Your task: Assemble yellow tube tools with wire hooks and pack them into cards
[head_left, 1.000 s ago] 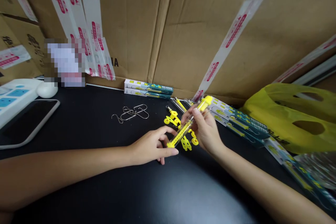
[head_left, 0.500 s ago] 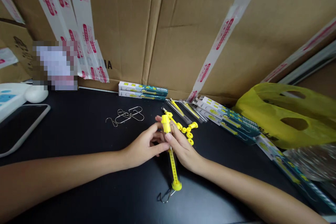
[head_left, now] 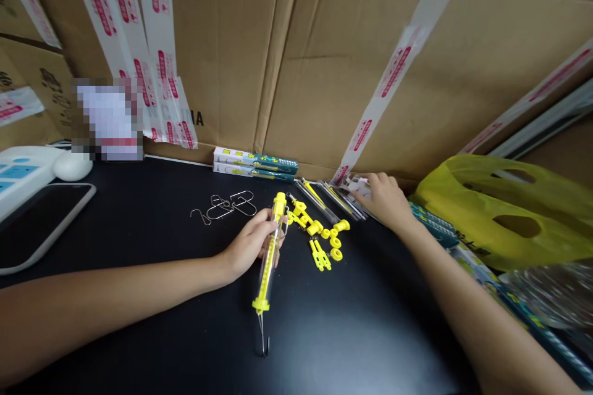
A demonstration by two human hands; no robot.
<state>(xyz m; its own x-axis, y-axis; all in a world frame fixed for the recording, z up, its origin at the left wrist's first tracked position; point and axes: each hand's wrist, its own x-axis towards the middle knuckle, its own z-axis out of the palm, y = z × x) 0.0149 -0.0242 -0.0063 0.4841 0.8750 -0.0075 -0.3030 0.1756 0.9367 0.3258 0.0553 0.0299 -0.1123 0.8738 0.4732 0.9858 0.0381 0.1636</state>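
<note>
My left hand (head_left: pixel 252 244) is closed around the clear tube of a spring scale (head_left: pixel 267 271), which has yellow end caps and a yellow marked scale inside. The scale slants with its metal hook (head_left: pixel 264 339) hanging at the lower end. Another wire loop shows beside its top cap. My right hand (head_left: pixel 386 200) is over the stacked product boxes (head_left: pixel 433 225) at the right, thumb on the near side and fingers curled over them. Its fingertips are partly hidden. Between the hands lie loose yellow caps and rings (head_left: pixel 334 242), and yellow pieces with springs (head_left: pixel 319 254).
Wire hooks (head_left: pixel 225 205) lie at the left of centre. Clear tubes (head_left: pixel 319 197) rest behind the yellow parts, near two more boxes (head_left: pixel 254 165). A phone (head_left: pixel 41 225) is at the left, a yellow plastic bag (head_left: pixel 500 210) at the right. Cardboard (head_left: pixel 222 43) stands behind.
My right hand has let go of the spring scale and moved right to the boxes. My left hand keeps the scale, shifted slightly left and tilted differently. Yellow pieces with springs are now uncovered.
</note>
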